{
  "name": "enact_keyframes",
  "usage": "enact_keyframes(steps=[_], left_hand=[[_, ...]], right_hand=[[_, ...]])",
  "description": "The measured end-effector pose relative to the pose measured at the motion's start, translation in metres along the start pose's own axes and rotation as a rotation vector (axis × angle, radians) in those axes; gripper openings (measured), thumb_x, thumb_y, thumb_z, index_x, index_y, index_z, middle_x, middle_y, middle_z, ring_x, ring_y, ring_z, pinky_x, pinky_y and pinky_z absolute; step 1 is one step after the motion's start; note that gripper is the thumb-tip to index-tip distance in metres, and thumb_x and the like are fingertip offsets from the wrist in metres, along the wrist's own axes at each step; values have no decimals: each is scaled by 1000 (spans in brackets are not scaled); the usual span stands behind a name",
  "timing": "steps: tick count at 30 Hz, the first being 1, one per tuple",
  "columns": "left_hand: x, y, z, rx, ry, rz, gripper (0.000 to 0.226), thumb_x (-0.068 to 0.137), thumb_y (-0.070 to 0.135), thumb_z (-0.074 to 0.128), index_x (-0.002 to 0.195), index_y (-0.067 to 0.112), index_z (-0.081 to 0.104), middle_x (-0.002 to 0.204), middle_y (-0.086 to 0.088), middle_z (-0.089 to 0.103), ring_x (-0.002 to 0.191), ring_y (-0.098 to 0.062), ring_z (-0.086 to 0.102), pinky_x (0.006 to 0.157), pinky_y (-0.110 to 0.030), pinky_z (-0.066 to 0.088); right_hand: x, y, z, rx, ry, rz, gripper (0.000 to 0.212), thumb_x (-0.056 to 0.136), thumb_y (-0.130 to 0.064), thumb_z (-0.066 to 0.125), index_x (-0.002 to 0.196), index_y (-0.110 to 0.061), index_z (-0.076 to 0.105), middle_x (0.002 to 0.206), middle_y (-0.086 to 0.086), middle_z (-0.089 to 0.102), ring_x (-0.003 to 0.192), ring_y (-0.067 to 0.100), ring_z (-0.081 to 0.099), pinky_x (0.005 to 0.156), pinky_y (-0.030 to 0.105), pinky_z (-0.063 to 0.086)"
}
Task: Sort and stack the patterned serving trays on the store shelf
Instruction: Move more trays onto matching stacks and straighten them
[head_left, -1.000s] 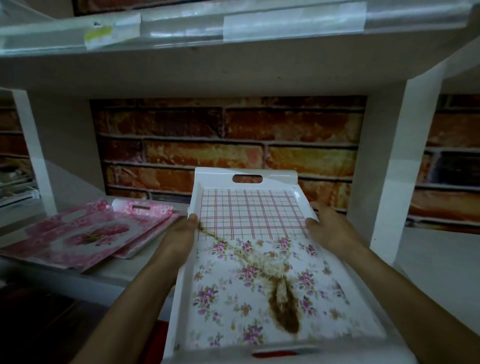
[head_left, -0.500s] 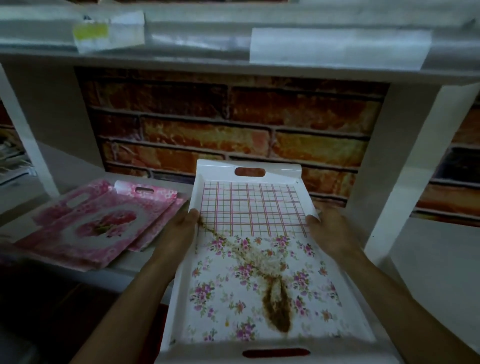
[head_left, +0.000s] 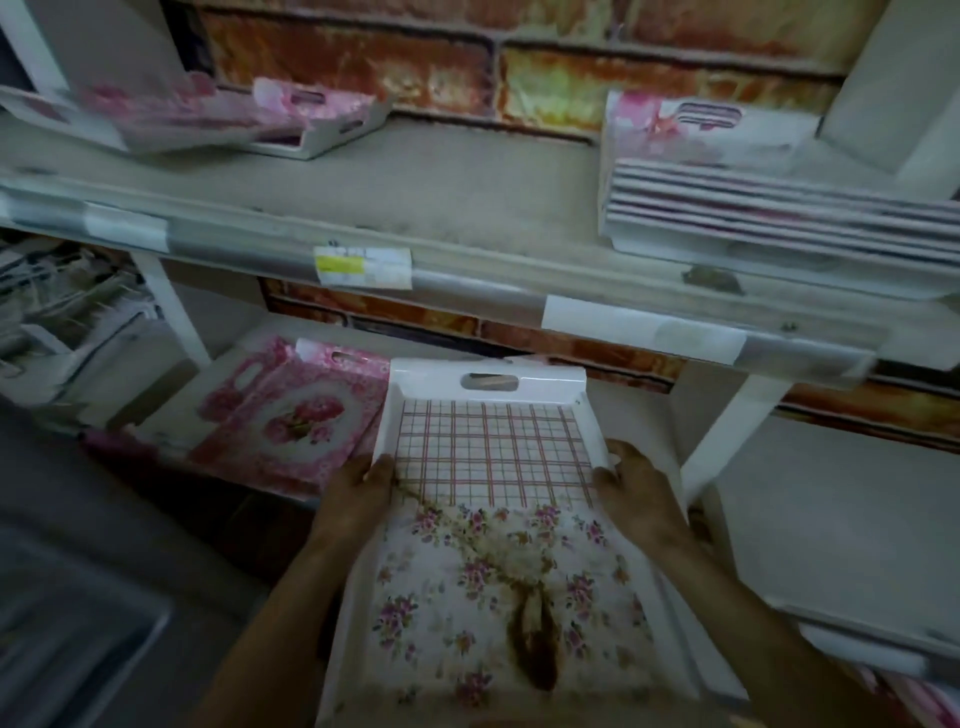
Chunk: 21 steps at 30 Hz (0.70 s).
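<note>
White-rimmed serving tray (head_left: 493, 452): pink-and-olive plaid beyond the grip, purple floral sprigs and a brown bow nearer than it. Left of the grip, pink rose-print trays (head_left: 296, 421). High above, rusty orange brick-pattern backdrop (head_left: 571, 78).

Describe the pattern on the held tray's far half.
The tray: pinkish-red plaid grid on white, head view.

The floral tray (head_left: 498, 571) runs off the bottom edge at 6 o'clock. Under its side walls the fingers of the left grip (head_left: 358, 493) and right grip (head_left: 641, 493) are hidden. The print on the price label (head_left: 362, 266) is too blurred to read. At 2 o'clock the tray stack (head_left: 779, 218) is smeared and cut by the right edge; the dark shape (head_left: 78, 623) at 8 o'clock cannot be identified.
</note>
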<state>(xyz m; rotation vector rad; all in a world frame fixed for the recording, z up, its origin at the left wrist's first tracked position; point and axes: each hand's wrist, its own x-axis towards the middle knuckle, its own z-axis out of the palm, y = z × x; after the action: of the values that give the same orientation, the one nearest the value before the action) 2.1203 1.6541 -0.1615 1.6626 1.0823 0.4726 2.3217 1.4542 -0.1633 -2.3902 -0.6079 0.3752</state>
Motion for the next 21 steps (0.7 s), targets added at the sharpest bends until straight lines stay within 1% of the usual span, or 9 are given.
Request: enact_keyframes(steps=[2, 5, 8, 10, 12, 14, 16, 18, 21], left_hand=[[-24, 20, -20, 27, -18, 6, 27, 102, 27, 43, 108, 12, 65, 98, -2, 62, 96, -19, 57, 82, -27, 38], [-55, 47, -47, 36, -32, -33, 31, 102, 32, 42, 109, 12, 64, 98, -3, 64, 92, -18, 59, 76, -27, 41], [-85, 66, -69, 31, -41, -59, 32, 101, 34, 43, 113, 12, 64, 105, -5, 65, 100, -22, 60, 83, -30, 44], [-105, 75, -79, 35, -42, -65, 26, 101, 31, 43, 111, 16, 61, 103, -1, 63, 96, -18, 58, 84, -30, 41], [-123, 80, -88, 44, -41, -71, 20, 101, 28, 43, 109, 20, 60, 91, 8, 60, 83, -8, 56, 73, -25, 41], [-139, 84, -95, 62, -34, -96, 19, 101, 28, 44, 106, 22, 61, 85, 13, 58, 77, -2, 53, 63, -21, 39], [-154, 88, -102, 60, -19, -141, 21, 100, 30, 45, 102, 22, 64, 89, 5, 63, 76, -6, 55, 65, -24, 42], [-172, 95, -109, 51, 1, -180, 22, 99, 32, 47, 101, 22, 67, 94, -2, 64, 77, -11, 57, 74, -28, 43], [-197, 104, -117, 38, 49, -177, 34, 99, 31, 49, 116, 7, 66, 83, 0, 61, 73, -10, 56, 66, -24, 41]], right_hand=[[-22, -17, -16, 8, -17, 11, 43, 97, -19, 47, 140, -15, 44, 119, 13, 67, 103, 29, 65, 86, 32, 52], [-51, -40, -38, 11, -36, 8, 40, 98, -16, 47, 138, -14, 45, 116, 12, 67, 99, 29, 66, 81, 29, 50], [-82, -58, -60, -10, -59, 1, 40, 98, -17, 47, 138, -13, 44, 114, 11, 67, 96, 27, 66, 79, 29, 50], [-100, -65, -72, 8, -79, -7, 42, 98, -16, 48, 139, -13, 44, 101, 4, 67, 85, 19, 65, 73, 25, 50], [-117, -69, -84, 15, -95, -26, 40, 98, -15, 48, 138, -14, 45, 80, -12, 57, 68, 3, 56, 60, 11, 43], [-136, -75, -96, 18, -117, -47, 39, 98, -12, 49, 137, -13, 46, 71, -19, 48, 60, -4, 49, 49, 6, 38], [-152, -77, -108, 33, -127, -71, 37, 97, -11, 49, 134, -13, 48, 69, -18, 46, 58, -4, 48, 49, 3, 38], [-169, -80, -121, 57, -132, -97, 36, 98, -11, 49, 133, -13, 49, 70, -18, 45, 59, -4, 48, 51, 2, 38], [-188, -82, -135, 72, -150, -151, 30, 99, -14, 48, 129, -13, 50, 78, -20, 47, 65, -6, 47, 54, 1, 39]])
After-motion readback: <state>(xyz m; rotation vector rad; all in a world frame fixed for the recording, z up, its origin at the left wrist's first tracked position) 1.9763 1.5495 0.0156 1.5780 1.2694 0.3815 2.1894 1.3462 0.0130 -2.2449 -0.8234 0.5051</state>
